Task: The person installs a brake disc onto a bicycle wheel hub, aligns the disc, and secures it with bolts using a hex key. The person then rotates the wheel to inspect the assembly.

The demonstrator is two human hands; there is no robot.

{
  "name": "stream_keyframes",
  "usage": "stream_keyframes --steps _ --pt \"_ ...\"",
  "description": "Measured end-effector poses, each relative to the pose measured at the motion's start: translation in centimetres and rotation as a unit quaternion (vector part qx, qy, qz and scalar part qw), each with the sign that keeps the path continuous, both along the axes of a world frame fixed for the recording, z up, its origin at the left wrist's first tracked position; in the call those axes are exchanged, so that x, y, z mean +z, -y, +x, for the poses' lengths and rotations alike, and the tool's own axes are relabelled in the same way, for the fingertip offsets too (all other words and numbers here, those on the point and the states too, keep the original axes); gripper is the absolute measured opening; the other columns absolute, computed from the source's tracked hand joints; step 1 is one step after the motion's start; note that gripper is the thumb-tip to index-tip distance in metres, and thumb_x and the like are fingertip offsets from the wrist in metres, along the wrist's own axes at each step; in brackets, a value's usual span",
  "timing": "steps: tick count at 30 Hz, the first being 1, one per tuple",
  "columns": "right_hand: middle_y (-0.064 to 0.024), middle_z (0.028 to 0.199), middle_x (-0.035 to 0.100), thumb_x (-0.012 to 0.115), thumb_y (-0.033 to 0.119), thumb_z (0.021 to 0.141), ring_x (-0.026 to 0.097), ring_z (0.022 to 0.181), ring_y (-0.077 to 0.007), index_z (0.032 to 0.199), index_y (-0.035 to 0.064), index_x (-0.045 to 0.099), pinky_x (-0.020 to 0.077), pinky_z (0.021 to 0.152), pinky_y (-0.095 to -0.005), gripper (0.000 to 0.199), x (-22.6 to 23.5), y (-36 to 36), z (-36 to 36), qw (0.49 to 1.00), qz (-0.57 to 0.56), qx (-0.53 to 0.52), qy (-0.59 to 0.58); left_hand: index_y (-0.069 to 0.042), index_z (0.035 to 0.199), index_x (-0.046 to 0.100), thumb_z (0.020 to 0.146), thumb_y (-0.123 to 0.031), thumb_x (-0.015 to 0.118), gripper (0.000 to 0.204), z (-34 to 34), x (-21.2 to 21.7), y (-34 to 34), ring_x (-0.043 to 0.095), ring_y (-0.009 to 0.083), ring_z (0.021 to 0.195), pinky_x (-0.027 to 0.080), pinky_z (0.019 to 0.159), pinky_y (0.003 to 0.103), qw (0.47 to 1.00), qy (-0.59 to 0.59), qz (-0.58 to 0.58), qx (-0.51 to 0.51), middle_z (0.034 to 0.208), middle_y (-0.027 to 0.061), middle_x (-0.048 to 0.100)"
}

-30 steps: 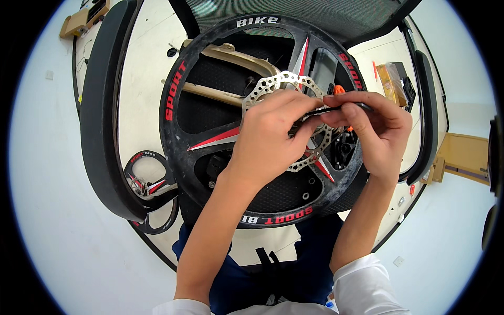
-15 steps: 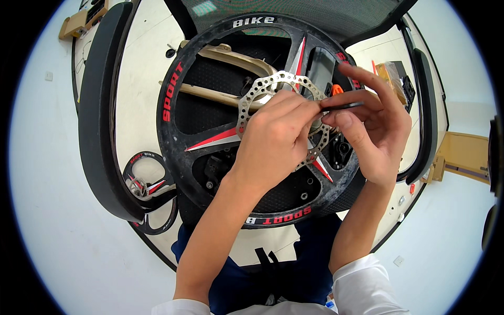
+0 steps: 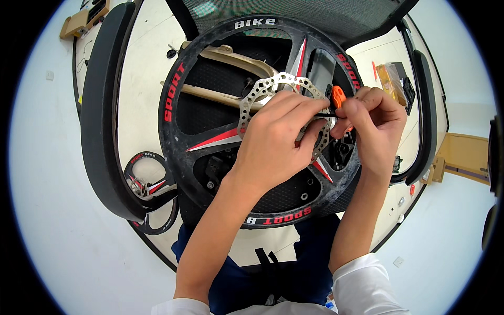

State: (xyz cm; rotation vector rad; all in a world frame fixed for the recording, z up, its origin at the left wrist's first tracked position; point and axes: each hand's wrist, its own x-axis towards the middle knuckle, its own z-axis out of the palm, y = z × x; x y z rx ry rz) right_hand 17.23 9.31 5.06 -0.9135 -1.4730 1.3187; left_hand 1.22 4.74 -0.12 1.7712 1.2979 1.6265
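Note:
A black spoked bicycle wheel [image 3: 181,139] with red and white markings lies flat on a chair seat. A silver, perforated brake disc [image 3: 247,108] sits at its middle. Over the disc, my left hand [image 3: 278,137] is closed, its fingertips at one end of a thin black rod-like piece [image 3: 326,115]. My right hand [image 3: 378,126] pinches the other end, its fingers curled in. What kind of piece it is cannot be made out. Beside the right fingertips is an orange object [image 3: 338,96], partly covered by that hand.
A beige metal fork [image 3: 215,52] shows through the wheel's openings, along with small dark parts. Armrests stand at the left [image 3: 102,115] and right [image 3: 422,121]. A smaller wheel [image 3: 152,181] is at the lower left. Cardboard boxes [image 3: 464,153] stand at the right.
My right fingers, spread and raised before, have curled in and moved slightly down. The black piece has turned and looks thinner. More of the orange object shows. My left hand has barely moved.

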Motion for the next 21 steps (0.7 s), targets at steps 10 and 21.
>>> stream_keyframes --steps 10,21 --pt "-0.0161 0.09 0.073 0.071 -0.006 0.088 0.073 0.072 -0.0183 0.107 -0.0117 0.068 0.0591 0.063 -0.0257 0.02 1.1 0.6 -0.5 0.999 -0.009 0.048 -0.004 0.0 0.099 0.073 0.079 0.011 0.067 0.024 -0.2 0.1 0.1 0.07 0.0305 0.085 0.057 0.074 0.036 0.999 -0.008 -0.027 -0.018 0.095 0.0126 0.073" --pt "-0.0217 0.098 0.073 0.068 0.001 0.092 0.072 0.07 -0.0195 0.104 -0.0085 0.064 0.0606 0.065 -0.0291 0.015 0.2 0.0 -0.4 0.999 0.016 0.038 0.019 0.002 0.106 0.067 0.08 0.007 0.064 0.027 -0.5 0.2 -0.2 0.067 0.0323 0.092 0.051 0.084 0.042 0.999 -0.043 -0.001 -0.014 0.094 0.0148 0.071"
